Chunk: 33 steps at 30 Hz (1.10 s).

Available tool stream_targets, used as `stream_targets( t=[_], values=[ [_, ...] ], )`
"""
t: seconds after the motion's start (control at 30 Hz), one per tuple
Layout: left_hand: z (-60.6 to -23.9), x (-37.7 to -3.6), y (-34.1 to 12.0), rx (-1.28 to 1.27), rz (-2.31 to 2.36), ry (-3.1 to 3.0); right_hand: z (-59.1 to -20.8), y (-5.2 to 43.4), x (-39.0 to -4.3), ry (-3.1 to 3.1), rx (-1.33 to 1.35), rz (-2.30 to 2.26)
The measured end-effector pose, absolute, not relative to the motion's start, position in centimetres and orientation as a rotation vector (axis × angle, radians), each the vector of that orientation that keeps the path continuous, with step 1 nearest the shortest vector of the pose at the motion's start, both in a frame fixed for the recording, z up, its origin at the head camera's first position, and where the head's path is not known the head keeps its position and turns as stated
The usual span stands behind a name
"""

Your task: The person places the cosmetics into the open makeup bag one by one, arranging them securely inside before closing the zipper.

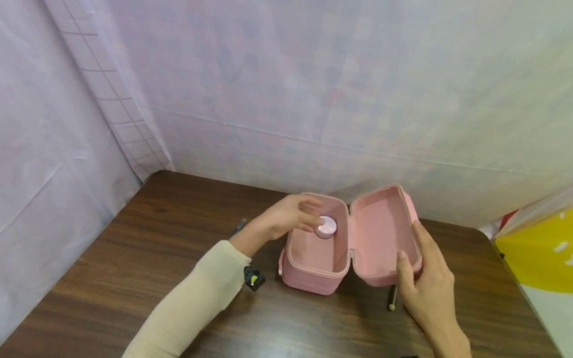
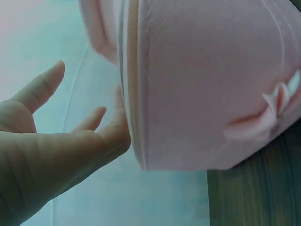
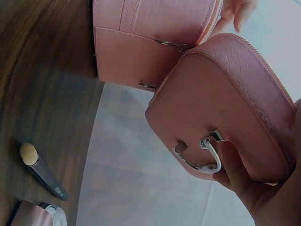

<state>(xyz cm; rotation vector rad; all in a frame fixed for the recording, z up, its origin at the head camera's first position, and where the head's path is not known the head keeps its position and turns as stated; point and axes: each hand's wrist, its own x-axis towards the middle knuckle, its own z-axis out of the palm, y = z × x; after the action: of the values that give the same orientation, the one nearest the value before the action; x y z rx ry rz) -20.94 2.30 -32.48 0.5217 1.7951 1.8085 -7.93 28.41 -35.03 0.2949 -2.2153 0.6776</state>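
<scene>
A pink zip case [image 1: 315, 271] lies open on the brown table, its lid [image 1: 385, 233] swung out to the right. My left hand [image 1: 295, 214] reaches over the case's base and pinches a small round pink jar [image 1: 326, 226] at its fingertips, just inside the far right corner. The left wrist view shows only the left hand's fingers [image 2: 101, 129] against the case's outer wall [image 2: 207, 84]; the jar is hidden there. My right hand [image 1: 425, 283] grips the lid's right rim, thumb inside. From the right wrist, fingers [image 3: 244, 181] lie under the lid [image 3: 225, 99] beside a metal ring.
A dark applicator stick with a pale tip [image 1: 392, 298] lies on the table [image 1: 134, 248] in front of the lid, also in the right wrist view as the stick [image 3: 40, 172]. A thin dark pen-like item [image 1: 238, 226] lies behind my left forearm. A yellow bag [image 1: 537, 248] is at the right edge.
</scene>
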Motion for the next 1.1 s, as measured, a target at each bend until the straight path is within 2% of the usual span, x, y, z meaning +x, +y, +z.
stream_targets(
  t=[0.4,1.1],
  values=[
    [-32.6,-20.2,-1.4,0.648,1.891,1.739,-35.2,28.6,-8.0,-2.19,0.3,0.66],
    [-34.6,-19.1,-9.1,0.62,1.92,1.977,-34.8,29.1,-7.4,-2.29,0.236,0.689]
  ],
)
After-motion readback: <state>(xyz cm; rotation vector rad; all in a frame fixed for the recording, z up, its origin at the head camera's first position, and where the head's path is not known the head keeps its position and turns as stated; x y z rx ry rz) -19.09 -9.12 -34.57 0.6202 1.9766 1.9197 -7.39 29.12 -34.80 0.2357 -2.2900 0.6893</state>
